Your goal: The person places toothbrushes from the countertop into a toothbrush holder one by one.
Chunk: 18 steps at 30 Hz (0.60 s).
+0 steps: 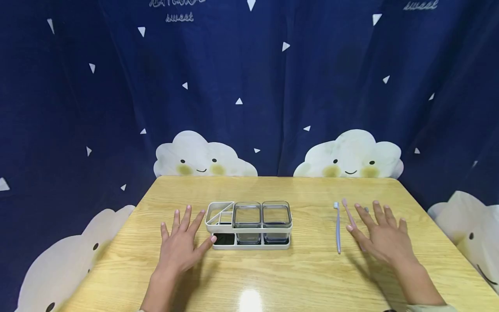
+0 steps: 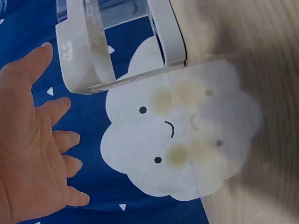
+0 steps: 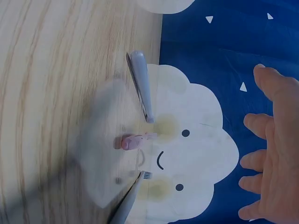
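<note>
My left hand (image 1: 180, 247) hovers over the table with fingers spread, its thumb right at the left end of a white two-tier toothbrush holder (image 1: 249, 247). Two clear cups (image 1: 247, 212) sit in the holder's right slots, and a divided tray fills the left one. In the left wrist view the holder's white end (image 2: 77, 51) lies beyond the thumb. My right hand (image 1: 390, 240), fingers also spread, is above the toothbrushes at the right. A blue toothbrush (image 1: 338, 229) lies left of it. A pink toothbrush (image 1: 349, 215) and a grey toothbrush (image 3: 128, 200) are partly hidden under this hand.
The light wooden table (image 1: 249, 188) has a far edge with rounded corners. Behind it hangs a dark blue curtain (image 1: 234, 65) with white triangles and smiling clouds. A bright glare spot shows near the table's front.
</note>
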Available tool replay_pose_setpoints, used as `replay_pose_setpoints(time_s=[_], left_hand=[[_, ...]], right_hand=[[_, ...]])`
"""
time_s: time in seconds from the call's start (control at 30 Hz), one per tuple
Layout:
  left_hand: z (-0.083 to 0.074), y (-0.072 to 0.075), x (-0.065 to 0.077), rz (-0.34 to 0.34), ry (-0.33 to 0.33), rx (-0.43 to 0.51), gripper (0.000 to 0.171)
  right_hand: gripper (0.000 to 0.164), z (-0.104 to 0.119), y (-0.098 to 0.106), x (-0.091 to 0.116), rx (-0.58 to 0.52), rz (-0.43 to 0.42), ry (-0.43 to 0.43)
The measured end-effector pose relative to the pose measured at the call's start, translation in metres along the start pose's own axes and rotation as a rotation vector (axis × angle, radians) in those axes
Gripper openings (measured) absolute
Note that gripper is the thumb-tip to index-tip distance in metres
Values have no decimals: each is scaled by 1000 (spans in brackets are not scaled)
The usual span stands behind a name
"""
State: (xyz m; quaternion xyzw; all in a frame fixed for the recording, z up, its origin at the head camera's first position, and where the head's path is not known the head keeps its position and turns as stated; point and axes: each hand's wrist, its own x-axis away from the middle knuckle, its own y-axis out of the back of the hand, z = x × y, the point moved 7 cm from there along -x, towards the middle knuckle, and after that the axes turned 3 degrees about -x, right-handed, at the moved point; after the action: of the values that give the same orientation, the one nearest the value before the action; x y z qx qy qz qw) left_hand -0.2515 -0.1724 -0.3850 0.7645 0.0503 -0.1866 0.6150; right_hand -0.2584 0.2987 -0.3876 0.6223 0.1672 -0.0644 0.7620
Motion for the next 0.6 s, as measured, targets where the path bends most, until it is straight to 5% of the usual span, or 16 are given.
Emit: replay_pose_setpoints(time_s=[0.3, 0.6], left_hand=[[9, 1, -3, 19, -10, 228, 81], [16, -8, -6, -5, 1, 432, 78]], right_hand=[[72, 1, -3, 4, -289, 142, -44], [78, -3, -6, 4, -359, 87, -81]])
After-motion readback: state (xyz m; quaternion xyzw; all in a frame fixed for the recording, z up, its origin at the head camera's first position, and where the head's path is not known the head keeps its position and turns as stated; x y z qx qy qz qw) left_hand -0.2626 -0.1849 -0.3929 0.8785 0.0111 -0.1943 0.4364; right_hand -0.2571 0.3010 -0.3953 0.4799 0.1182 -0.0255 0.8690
